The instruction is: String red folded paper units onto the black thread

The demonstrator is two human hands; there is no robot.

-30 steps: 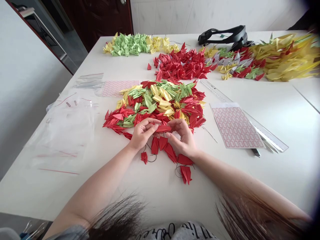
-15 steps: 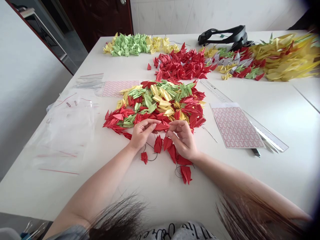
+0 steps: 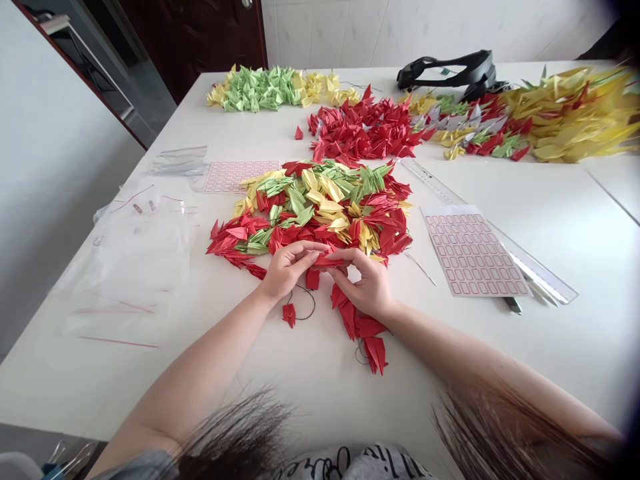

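My left hand (image 3: 286,270) and my right hand (image 3: 367,283) meet over the white table (image 3: 300,387), each pinching an end of a red folded paper piece (image 3: 327,261). Below them hangs a short string of red paper pieces (image 3: 360,327) on dark thread (image 3: 305,308), trailing toward me. Just beyond my fingers lies a mixed heap of red, green and yellow folded pieces (image 3: 320,207).
Clear plastic bags (image 3: 135,253) lie at left. Two sticker sheets (image 3: 470,253) (image 3: 235,175) and a long ruler (image 3: 495,233) flank the heap. Farther back are a red pile (image 3: 365,127), a green-yellow pile (image 3: 270,87), a large yellow pile (image 3: 570,113) and a black headset (image 3: 450,70).
Both hands stayed joined on the red piece with small finger shifts. The strung red pieces slid toward my right hand and bunched lower beneath it.
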